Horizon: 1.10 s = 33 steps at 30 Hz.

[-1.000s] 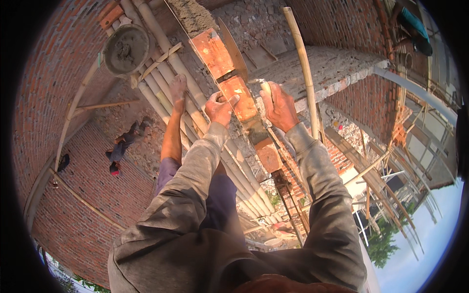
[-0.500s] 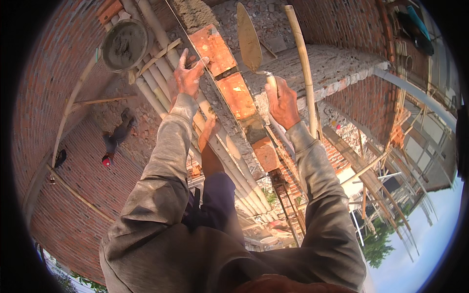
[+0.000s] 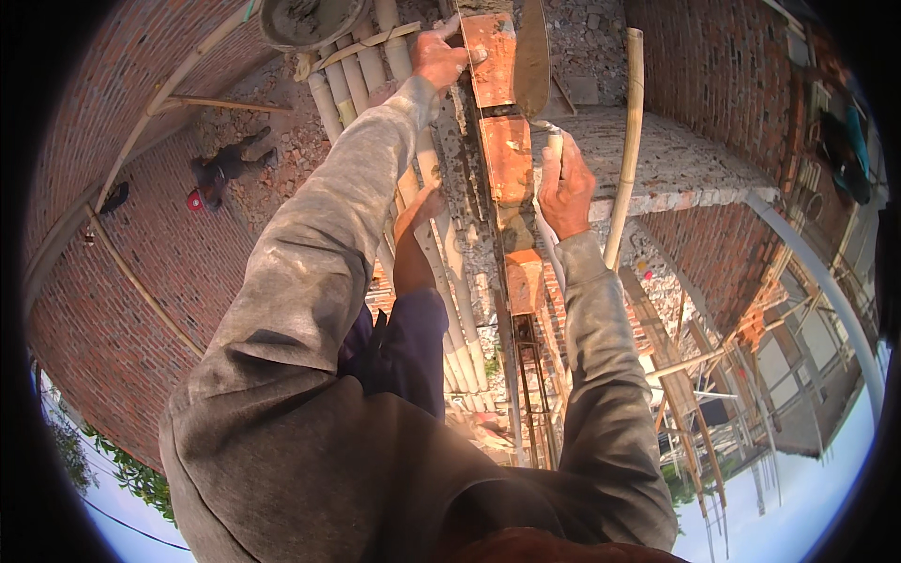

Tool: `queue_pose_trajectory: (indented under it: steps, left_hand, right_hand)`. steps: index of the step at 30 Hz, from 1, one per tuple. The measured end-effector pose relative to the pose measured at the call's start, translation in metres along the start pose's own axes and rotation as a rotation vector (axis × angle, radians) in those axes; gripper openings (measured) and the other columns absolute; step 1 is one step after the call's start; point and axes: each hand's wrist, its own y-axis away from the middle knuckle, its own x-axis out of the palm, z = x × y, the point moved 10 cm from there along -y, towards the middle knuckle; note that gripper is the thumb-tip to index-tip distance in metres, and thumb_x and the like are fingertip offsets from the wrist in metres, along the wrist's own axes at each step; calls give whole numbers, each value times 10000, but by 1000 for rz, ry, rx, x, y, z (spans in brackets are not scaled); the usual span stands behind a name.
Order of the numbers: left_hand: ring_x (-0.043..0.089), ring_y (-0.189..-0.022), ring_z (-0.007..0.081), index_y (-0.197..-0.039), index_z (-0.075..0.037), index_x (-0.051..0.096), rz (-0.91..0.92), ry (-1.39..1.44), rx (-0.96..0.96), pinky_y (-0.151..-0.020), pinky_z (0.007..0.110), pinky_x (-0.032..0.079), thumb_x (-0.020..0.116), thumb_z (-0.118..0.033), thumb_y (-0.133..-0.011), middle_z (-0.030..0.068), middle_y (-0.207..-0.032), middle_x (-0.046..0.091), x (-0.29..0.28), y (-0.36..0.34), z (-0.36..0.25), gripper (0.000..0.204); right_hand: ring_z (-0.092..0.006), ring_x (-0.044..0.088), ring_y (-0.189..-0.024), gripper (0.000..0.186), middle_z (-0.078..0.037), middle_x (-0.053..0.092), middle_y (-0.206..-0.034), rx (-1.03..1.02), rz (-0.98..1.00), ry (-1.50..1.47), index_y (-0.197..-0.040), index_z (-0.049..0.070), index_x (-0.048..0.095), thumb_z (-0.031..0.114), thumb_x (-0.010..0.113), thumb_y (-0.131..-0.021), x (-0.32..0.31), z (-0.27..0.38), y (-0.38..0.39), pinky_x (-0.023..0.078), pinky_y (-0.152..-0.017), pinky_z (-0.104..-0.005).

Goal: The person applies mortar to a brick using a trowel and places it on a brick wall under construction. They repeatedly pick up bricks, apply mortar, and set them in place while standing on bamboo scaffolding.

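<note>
— How is that brick going to handle?

— Heavy, stiff and gritty, I'd judge; you're best gripping it by its long edges. Your left hand is resting spread on its left edge, atop the wall.

— And my right?

— Your right hand is wrapping tight round the trowel, its blade lying over the brick's right side.

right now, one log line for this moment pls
left hand: on far brick | right hand: gripping trowel handle | near brick: laid on wall
</note>
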Motion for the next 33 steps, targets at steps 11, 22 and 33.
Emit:
queue_pose_trajectory:
  steps: [11,22,33]
  left_hand:
    - [723,-1195,225,-1499,-48,656,-73,-92,-100,-1075,348,547,937,-47,-751,186,-1308,770,2,11,-26,799]
    - [728,-1152,237,-1579,16,538,-241,-293,-269,-914,354,606,862,-217,-883,188,-1361,728,-91,91,-26,802]
    - [764,-888,217,-1378,-9,732,-661,-576,-49,-867,378,594,850,-188,-878,137,-1045,815,-382,-69,-120,544]
  right_hand:
    - [-519,725,-939,314,-316,736,-1064,253,170,43,-1300,-44,669,125,620,-1040,23,-20,1,588,-775,-542]
    - [-416,685,-777,270,-205,671,-908,65,-105,-1,-1231,-40,591,91,669,-1009,-61,95,-40,538,-676,-489]
    - [-516,706,-919,359,-306,705,-1006,243,424,-323,-1270,-39,606,86,683,-942,103,181,-57,560,-790,-547]
